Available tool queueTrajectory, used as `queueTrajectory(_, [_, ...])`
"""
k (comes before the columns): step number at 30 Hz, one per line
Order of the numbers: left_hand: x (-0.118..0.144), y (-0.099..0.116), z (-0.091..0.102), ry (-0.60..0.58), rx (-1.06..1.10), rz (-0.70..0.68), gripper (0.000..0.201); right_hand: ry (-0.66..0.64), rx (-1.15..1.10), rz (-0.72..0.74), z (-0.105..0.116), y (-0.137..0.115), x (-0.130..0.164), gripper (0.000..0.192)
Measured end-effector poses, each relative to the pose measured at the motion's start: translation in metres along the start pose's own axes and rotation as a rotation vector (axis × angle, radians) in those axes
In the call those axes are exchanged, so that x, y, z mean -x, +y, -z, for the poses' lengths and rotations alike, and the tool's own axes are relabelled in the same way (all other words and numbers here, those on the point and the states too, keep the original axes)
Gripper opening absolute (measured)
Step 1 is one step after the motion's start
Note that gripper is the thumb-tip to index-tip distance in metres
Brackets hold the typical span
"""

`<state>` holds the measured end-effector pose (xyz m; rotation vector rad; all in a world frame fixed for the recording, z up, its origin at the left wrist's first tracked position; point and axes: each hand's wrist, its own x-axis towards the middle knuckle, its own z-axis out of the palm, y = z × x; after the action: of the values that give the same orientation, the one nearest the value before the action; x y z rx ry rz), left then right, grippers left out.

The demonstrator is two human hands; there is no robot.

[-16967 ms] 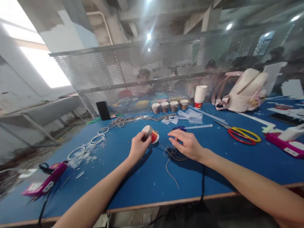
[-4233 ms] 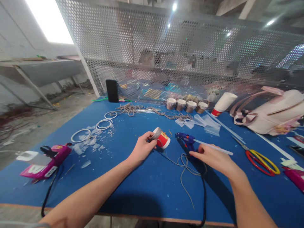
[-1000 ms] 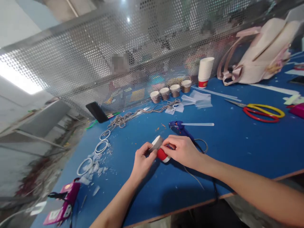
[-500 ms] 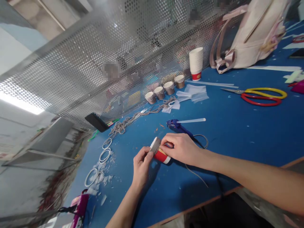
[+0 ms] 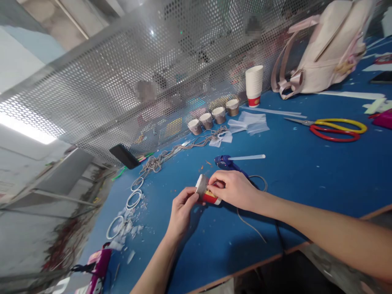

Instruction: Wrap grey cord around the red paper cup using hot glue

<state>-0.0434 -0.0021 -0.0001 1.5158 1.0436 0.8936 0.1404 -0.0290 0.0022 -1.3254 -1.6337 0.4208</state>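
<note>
Head camera view: at the centre of the frame, a red-and-white paper cup [image 5: 210, 198] is held between two bare hands above a blue table [image 5: 294, 179]. The left hand [image 5: 180, 209] grasps it, fingers curled around its far side and thumb along the near side. The right hand [image 5: 235, 190] has thumb and fingertips drawn close together at the cup's side; whether anything is pinched between them cannot be told. The cup lies tipped over, its long axis slanting from upper left to lower right, with a grey band [image 5: 201, 188] around the upper-left end. A thin grey cord [image 5: 251, 224] trails from below the right hand toward the bottom of the frame.

Just beyond the right hand rests a blue glue gun [image 5: 226, 162], a pale glue stick [image 5: 248, 157] jutting from it. At upper centre, four short cups [image 5: 207, 123] stand in a row, mouths up, showing white interiors. Beside them rises an upright stack of paper cups [image 5: 254, 83], nested one inside another. Scissors [image 5: 311, 123] with red and yellow handles lie at right, below a pale backpack [image 5: 321, 69] in the upper right.
</note>
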Motion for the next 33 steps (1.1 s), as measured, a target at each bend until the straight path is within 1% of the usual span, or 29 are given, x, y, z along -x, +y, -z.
queueTrajectory(4, [0.0003,0.0024,-0.0016,-0.058,0.059,0.031,0.012,-0.024,0.013,-0.013,0.0005,0.0004,-0.0008,0.008])
queueTrajectory(13, [0.0015,-0.0016,0.0001,-0.089,0.037,0.018,0.009,-0.033,0.039,0.014,0.0024,0.0038,0.0006,0.006])
queueTrajectory(19, [0.0017,-0.0009,-0.0023,-0.108,0.053,0.026,0.011,-0.037,0.000,0.110,0.0014,0.0063,0.0022,0.011])
queueTrajectory(22, [0.0017,0.0012,-0.0045,-0.116,0.006,0.030,0.015,-0.032,-0.006,0.169,0.0017,0.0055,0.0036,0.011])
queueTrajectory(25, [0.0020,0.0026,-0.0061,-0.124,-0.021,0.032,0.015,-0.018,-0.007,0.208,0.0023,0.0046,0.0041,0.013])
queueTrajectory(28, [0.0025,0.0028,-0.0072,-0.130,0.004,0.049,0.014,-0.018,-0.004,0.211,0.0025,0.0049,0.0038,0.012])
queueTrajectory(33, [0.0030,0.0036,-0.0079,-0.126,0.097,0.100,0.013,-0.017,0.011,0.176,0.0028,0.0061,0.0041,0.012])
